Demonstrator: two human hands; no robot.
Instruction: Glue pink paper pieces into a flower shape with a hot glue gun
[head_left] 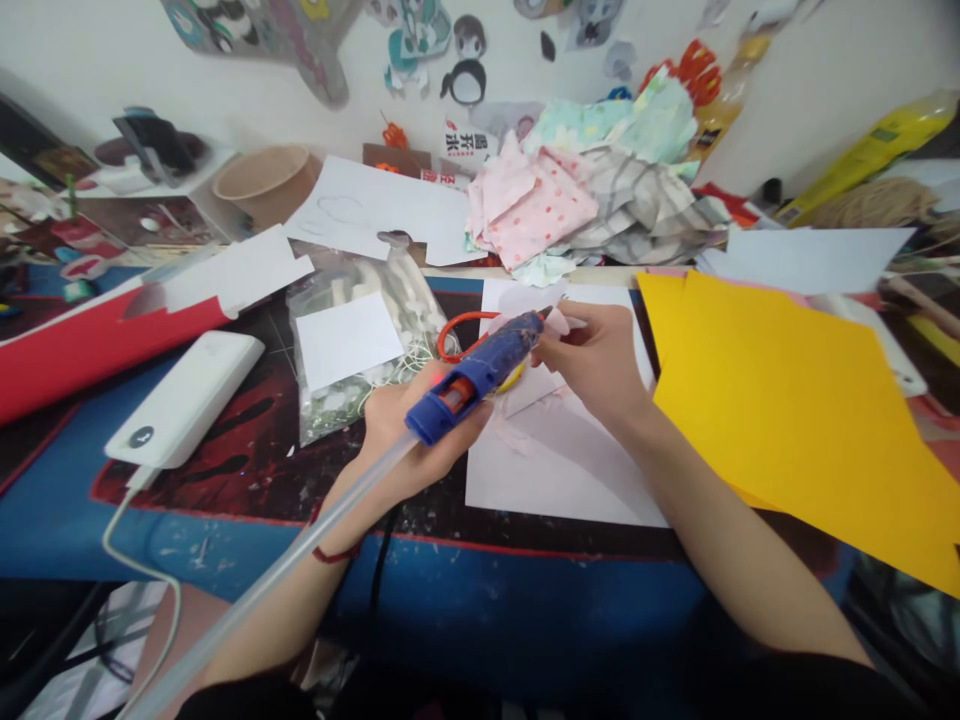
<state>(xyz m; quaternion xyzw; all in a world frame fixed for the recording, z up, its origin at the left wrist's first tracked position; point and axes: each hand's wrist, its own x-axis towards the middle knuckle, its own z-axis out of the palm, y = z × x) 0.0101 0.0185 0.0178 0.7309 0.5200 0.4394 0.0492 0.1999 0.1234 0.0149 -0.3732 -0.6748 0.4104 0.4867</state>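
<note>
Above the white sheet (pixel 562 485), the left hand (pixel 394 435) grips the blue glue gun (pixel 508 348), its long axis slanting away rightward, nozzle beside the small pale piece (pixel 556 325) that the right hand (pixel 600 350) pinches.

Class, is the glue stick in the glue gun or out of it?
Partly in: the glue stick enters the back of the glue gun, with much outside.
</note>
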